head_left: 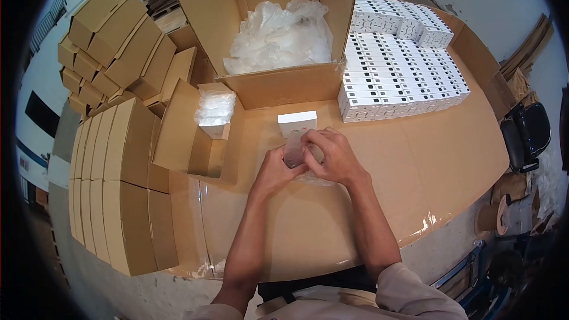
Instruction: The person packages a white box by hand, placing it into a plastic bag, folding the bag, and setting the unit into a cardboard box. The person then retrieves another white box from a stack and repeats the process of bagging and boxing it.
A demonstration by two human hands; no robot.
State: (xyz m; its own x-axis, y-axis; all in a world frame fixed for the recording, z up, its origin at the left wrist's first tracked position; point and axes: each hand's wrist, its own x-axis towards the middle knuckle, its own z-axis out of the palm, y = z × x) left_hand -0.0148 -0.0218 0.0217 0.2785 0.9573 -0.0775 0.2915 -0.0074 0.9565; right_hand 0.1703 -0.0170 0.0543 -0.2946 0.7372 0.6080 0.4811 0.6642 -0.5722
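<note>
In front of me a small white box (297, 121) stands out from between my two hands, its lower part in or behind a clear plastic bag (314, 178). My left hand (276, 169) is closed round the near left side of the bag and box. Fingers of my right hand (333, 153) are bent and pinch the plastic on the right. How far the bag covers the box is partly hidden by my fingers.
An open carton (290, 86) behind holds clear plastic bags (281, 35). Rows of white boxes (403, 77) stand to its right. On the left, an open brown box (178, 136) contains bagged white boxes (214, 109), beside stacked brown boxes (127, 213). A black chair (524, 136) stands far right.
</note>
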